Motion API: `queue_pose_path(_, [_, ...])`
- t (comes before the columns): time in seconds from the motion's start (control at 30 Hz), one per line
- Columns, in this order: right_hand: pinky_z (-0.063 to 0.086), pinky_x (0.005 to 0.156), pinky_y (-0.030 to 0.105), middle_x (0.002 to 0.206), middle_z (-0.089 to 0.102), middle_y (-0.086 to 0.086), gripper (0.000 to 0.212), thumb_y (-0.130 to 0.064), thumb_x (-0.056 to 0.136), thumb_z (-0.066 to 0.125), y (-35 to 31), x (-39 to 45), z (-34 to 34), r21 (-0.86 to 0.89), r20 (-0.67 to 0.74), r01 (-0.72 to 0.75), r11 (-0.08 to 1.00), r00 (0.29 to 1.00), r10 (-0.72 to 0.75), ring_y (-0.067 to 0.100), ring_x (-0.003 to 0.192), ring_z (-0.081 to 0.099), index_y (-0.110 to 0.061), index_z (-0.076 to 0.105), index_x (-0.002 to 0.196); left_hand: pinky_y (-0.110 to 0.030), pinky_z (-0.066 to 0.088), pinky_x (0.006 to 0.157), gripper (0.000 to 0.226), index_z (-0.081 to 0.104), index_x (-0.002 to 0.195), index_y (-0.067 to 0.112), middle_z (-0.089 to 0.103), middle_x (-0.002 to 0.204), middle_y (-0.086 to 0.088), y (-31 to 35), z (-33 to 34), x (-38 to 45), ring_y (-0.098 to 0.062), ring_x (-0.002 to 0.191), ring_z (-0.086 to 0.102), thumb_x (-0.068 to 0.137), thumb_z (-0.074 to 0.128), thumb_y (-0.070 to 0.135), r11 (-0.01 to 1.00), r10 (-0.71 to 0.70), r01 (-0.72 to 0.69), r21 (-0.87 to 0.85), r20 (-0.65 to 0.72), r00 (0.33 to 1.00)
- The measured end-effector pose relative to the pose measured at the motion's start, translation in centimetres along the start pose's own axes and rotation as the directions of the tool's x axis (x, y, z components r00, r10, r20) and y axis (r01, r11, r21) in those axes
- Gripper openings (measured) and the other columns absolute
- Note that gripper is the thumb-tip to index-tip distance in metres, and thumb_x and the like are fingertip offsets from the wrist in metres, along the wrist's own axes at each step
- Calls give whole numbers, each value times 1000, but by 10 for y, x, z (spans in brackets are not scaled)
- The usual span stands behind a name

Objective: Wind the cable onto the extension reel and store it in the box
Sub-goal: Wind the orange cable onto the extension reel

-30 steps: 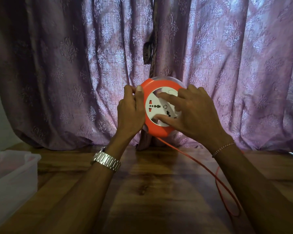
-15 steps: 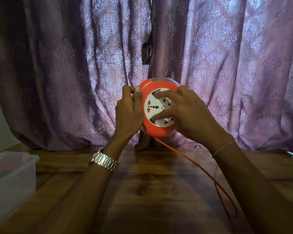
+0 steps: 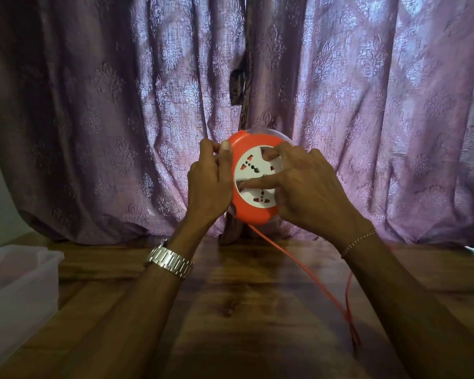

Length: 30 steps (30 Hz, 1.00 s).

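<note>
I hold a round orange extension reel [image 3: 253, 212] with a white socket face upright above the wooden table [image 3: 230, 302], in front of the curtain. My left hand [image 3: 208, 184] grips its left rim, thumb on the front edge. My right hand [image 3: 307, 187] covers the right side, fingertips pressed on the white socket disc. An orange cable [image 3: 307, 272] runs from the reel's bottom down and right over the table and loops beside my right forearm. A translucent plastic box [image 3: 19, 291] stands open at the left edge.
A purple patterned curtain [image 3: 121, 105] hangs close behind the reel and reaches the table's far edge. Bare wood lies between my forearms. A steel watch is on my left wrist, a thin bracelet on my right.
The white socket disc has turned under my right fingers, and the cable loop on the table has become smaller and narrower. The left hand keeps its grip on the rim.
</note>
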State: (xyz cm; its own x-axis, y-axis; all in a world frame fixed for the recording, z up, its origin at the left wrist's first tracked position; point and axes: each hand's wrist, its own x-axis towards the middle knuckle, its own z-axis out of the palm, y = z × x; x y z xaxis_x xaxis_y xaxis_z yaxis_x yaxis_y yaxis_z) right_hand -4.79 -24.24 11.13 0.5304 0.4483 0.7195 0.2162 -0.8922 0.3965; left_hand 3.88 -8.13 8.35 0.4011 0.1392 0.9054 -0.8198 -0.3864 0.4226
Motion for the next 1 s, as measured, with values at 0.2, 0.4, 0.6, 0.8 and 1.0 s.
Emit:
queue_pose_path(0.2, [46, 75, 41, 88, 71, 3, 59, -70, 76, 56, 3, -1, 8, 85, -161, -153, 985, 973, 165, 25, 88, 67, -39, 62, 125, -49, 49, 56, 31, 41, 91, 20, 51, 60, 7, -1, 1, 1, -20, 57, 56, 103, 32, 47, 1000, -17, 17, -4, -20, 1000])
queue_pose_path(0.4, [40, 74, 41, 92, 70, 4, 62, -71, 78, 57, 4, 1, 7, 43, -244, -115, 992, 962, 122, 30, 88, 58, -26, 67, 119, -38, 44, 50, 30, 40, 90, 23, 50, 59, 8, -3, 3, 0, -6, 52, 53, 104, 32, 49, 1000, -10, 10, 4, -21, 1000])
queue_pose_path(0.6, [46, 78, 45, 119, 63, 5, 18, -14, 79, 67, 13, 1, 0, 160, -210, 121, 980, 974, -86, 29, 96, 50, -22, 74, 94, -46, 50, 56, 30, 41, 91, 23, 53, 61, 7, -4, 3, 1, -14, 59, 58, 104, 32, 49, 1000, -24, 24, 0, -21, 999])
queue_pose_path(0.8, [41, 91, 39, 138, 54, 5, 41, -13, 80, 64, 8, -1, -6, 104, 26, 128, 986, 991, -131, 29, 117, 48, -40, 73, 109, -47, 49, 56, 29, 39, 89, 24, 52, 61, 7, -4, 3, -1, -17, 59, 57, 104, 32, 48, 999, -35, 35, 3, -25, 999])
queue_pose_path(1.0, [33, 79, 38, 139, 51, -6, 54, -35, 82, 26, 6, 0, -4, -71, 31, 53, 996, 998, -51, 25, 113, 45, -56, 62, 117, -46, 49, 55, 31, 41, 91, 22, 54, 62, 7, -1, 2, 0, -13, 60, 58, 104, 32, 48, 999, -31, 31, 10, -16, 999])
